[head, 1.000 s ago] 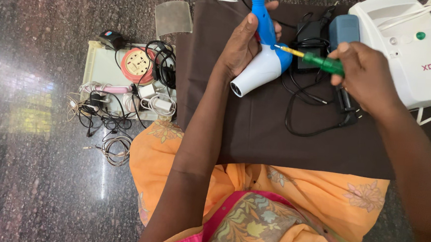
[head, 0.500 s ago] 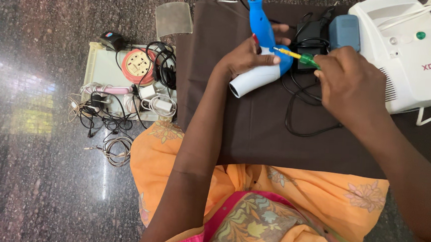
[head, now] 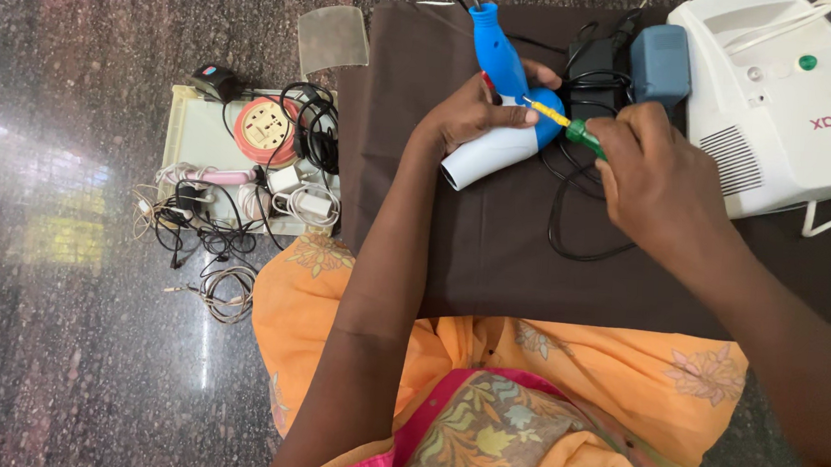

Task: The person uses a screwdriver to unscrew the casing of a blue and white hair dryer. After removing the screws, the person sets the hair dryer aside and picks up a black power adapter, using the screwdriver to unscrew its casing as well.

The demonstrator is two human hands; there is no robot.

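Black cables (head: 581, 191) and white machine (head: 778, 121) crowd hair dryer (head: 500, 104).

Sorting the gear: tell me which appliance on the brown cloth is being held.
The blue and white hair dryer: the left hand grips it, unlike the untouched white machine beside it.

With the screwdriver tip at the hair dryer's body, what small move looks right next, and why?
Probably keep the left hand pinning the blue and white hair dryer on the brown cloth and turn the screwdriver in place. The right hand grips its green handle, and the yellow shaft's tip already meets the dryer's body beside the left fingers.
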